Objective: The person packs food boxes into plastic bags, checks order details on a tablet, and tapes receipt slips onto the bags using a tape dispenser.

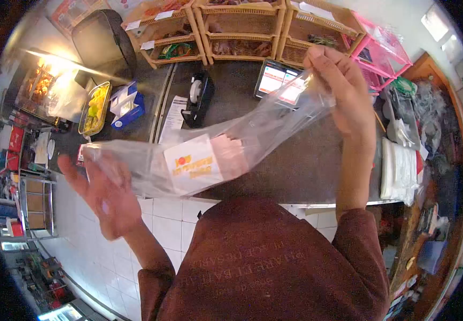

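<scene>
A clear plastic bag (151,166) stretches across in front of my chest, above the dark counter. Inside it lie a white card (191,163) with yellow and red print and something pink and folded (231,155), perhaps paper. High on the right, my right hand (341,80) pinches the bag's gathered end between thumb and fingers. At the bag's other end is my left hand (108,192), slightly blurred, with thumb and fingers apart. The plastic overlaps its fingertips, and whether they press on the film is hard to see.
Wooden crates (242,32) with produce line the counter's back. A lit tablet (282,83), a black tape dispenser (196,96), a printed sheet (172,117), a blue box (127,107) and a tray of yellow food (96,109) lie around. White bags (397,171) are stacked at right.
</scene>
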Demonstrator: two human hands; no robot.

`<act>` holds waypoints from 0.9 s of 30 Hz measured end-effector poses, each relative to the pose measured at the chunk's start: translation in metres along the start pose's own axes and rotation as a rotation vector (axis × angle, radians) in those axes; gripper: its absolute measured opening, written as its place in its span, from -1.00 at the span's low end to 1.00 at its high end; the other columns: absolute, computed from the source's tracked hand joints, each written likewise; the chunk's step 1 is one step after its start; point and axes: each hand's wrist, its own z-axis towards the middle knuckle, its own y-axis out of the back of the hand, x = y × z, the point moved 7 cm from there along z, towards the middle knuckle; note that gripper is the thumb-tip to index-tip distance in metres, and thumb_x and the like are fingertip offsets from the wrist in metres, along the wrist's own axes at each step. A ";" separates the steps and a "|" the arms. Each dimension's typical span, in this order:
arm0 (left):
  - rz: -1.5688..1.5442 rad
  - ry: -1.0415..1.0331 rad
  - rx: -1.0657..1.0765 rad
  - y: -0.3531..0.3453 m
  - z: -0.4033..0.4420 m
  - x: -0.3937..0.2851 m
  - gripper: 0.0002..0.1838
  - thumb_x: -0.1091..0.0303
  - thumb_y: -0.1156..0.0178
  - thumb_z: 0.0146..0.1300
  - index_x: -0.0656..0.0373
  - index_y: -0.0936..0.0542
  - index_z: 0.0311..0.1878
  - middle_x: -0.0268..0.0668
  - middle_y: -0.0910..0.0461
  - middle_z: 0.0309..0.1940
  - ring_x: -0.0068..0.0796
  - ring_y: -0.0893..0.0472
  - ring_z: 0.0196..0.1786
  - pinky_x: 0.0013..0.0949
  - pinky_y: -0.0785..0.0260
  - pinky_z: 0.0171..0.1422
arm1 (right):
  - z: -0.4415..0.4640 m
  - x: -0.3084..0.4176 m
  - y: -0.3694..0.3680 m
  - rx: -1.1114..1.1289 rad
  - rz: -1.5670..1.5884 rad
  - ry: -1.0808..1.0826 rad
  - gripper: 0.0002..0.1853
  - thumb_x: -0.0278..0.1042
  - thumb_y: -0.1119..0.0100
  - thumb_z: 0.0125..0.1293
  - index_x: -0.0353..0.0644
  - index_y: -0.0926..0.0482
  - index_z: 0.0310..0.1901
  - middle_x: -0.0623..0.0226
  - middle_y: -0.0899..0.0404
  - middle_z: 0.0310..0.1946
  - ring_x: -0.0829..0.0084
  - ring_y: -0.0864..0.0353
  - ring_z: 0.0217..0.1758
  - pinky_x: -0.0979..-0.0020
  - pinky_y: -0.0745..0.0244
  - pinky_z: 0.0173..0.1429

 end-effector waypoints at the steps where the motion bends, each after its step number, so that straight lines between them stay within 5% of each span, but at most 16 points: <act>1: -0.030 0.008 0.049 -0.002 0.011 0.005 0.02 0.27 -0.25 -0.14 -0.03 0.19 0.35 -0.10 -0.10 0.22 -0.16 -0.16 0.24 -0.22 -0.05 0.22 | -0.001 0.011 0.002 -0.049 -0.059 0.039 -0.77 -0.19 -0.03 0.23 -0.20 -0.51 -0.36 0.58 -0.40 -0.59 0.78 -0.27 -0.57 0.69 -0.15 -0.49; 3: -0.030 0.051 0.077 -0.012 0.033 0.019 0.02 0.28 -0.24 -0.15 -0.03 0.18 0.35 -0.09 -0.09 0.22 -0.15 -0.16 0.23 -0.21 -0.06 0.22 | 0.003 0.020 0.015 -0.105 -0.180 0.064 -0.77 -0.20 -0.03 0.22 -0.21 -0.50 -0.30 0.57 -0.39 -0.58 0.78 -0.29 -0.56 0.69 -0.16 -0.51; 8: -0.120 0.139 0.188 -0.087 0.070 0.052 0.06 0.23 -0.26 -0.20 0.09 0.20 0.34 -0.04 -0.22 0.05 -0.51 -0.25 -0.31 -0.50 -0.13 -0.33 | 0.003 0.053 0.066 -0.289 -0.479 0.021 -0.67 -0.22 -0.06 0.18 -0.23 -0.44 -0.08 0.55 -0.38 -0.51 0.74 -0.34 -0.51 0.69 -0.23 -0.49; 11: -0.241 0.222 0.346 -0.113 0.073 0.077 0.05 0.16 -0.29 -0.16 0.01 0.15 0.35 -0.04 -0.13 0.15 -0.31 -0.27 0.07 -0.44 -0.18 -0.17 | -0.012 0.075 0.085 -0.359 -0.673 0.028 -0.62 -0.15 -0.05 0.19 -0.21 -0.40 -0.04 0.46 -0.41 -0.45 0.67 -0.37 -0.45 0.62 -0.29 -0.40; 13: -0.309 0.274 0.375 -0.125 0.069 0.101 0.03 0.17 -0.30 -0.14 0.01 0.14 0.35 -0.09 -0.19 0.11 -0.33 -0.30 0.04 -0.42 -0.21 -0.12 | -0.028 0.096 0.090 -0.463 -0.856 -0.078 -0.61 -0.10 -0.05 0.19 -0.24 -0.40 -0.09 0.36 -0.45 -0.38 0.58 -0.41 -0.35 0.58 -0.34 -0.27; 14: -0.327 0.308 0.389 -0.130 0.064 0.116 0.03 0.17 -0.30 -0.14 0.01 0.13 0.35 -0.11 -0.20 0.11 -0.33 -0.31 0.04 -0.41 -0.22 -0.11 | -0.016 0.064 0.137 -0.304 -0.900 -0.020 -0.59 -0.13 -0.04 0.20 -0.13 -0.39 0.03 0.47 -0.43 -0.45 0.67 -0.39 -0.47 0.60 -0.32 -0.41; 16: -0.300 0.287 0.378 -0.148 0.056 0.123 0.06 0.17 -0.28 -0.15 0.09 0.19 0.34 -0.13 -0.28 0.03 -0.41 -0.33 -0.14 -0.39 -0.22 -0.17 | -0.035 0.073 0.167 -0.236 -0.982 -0.131 -0.59 -0.10 -0.04 0.20 -0.13 -0.38 0.03 0.41 -0.46 -0.41 0.64 -0.44 -0.42 0.58 -0.38 -0.33; 18: -0.352 0.296 0.297 -0.142 0.055 0.126 0.08 0.14 -0.33 -0.18 0.03 0.17 0.34 -0.18 -0.25 0.09 -0.37 -0.31 0.01 -0.39 -0.21 -0.12 | -0.053 0.075 0.191 -0.142 -1.035 -0.244 -0.58 -0.07 -0.04 0.21 -0.13 -0.38 0.03 0.36 -0.50 -0.37 0.60 -0.48 -0.37 0.55 -0.43 -0.25; 21: -0.217 0.289 0.159 -0.130 0.053 0.139 -0.10 0.19 -0.23 -0.02 0.08 0.08 0.33 -0.18 -0.24 0.12 -0.36 -0.30 0.08 -0.40 -0.24 -0.13 | -0.094 0.076 0.301 -0.386 -0.779 -0.108 -0.62 -0.07 -0.03 0.22 -0.19 -0.44 -0.06 0.35 -0.52 -0.40 0.60 -0.49 -0.41 0.56 -0.45 -0.29; 24: 0.015 0.250 0.025 -0.117 0.046 0.149 -0.19 0.21 -0.18 0.03 0.12 0.03 0.29 -0.16 -0.27 0.09 -0.35 -0.33 0.03 -0.41 -0.27 -0.13 | -0.142 0.010 0.460 -0.579 -1.131 -0.219 -0.70 -0.13 -0.05 0.21 -0.24 -0.54 -0.34 0.40 -0.53 -0.58 0.58 -0.52 -0.50 0.53 -0.44 -0.39; 27: 0.233 0.146 -0.043 -0.135 0.031 0.158 -0.30 0.22 -0.13 0.06 0.15 -0.05 0.22 -0.15 -0.30 0.05 -0.34 -0.36 -0.02 -0.40 -0.29 -0.13 | -0.183 -0.077 0.586 -0.664 -1.291 -0.317 -0.83 -0.33 -0.11 0.09 -0.23 -0.56 -0.33 0.28 -0.58 -0.54 0.52 -0.56 -0.52 0.43 -0.43 -0.40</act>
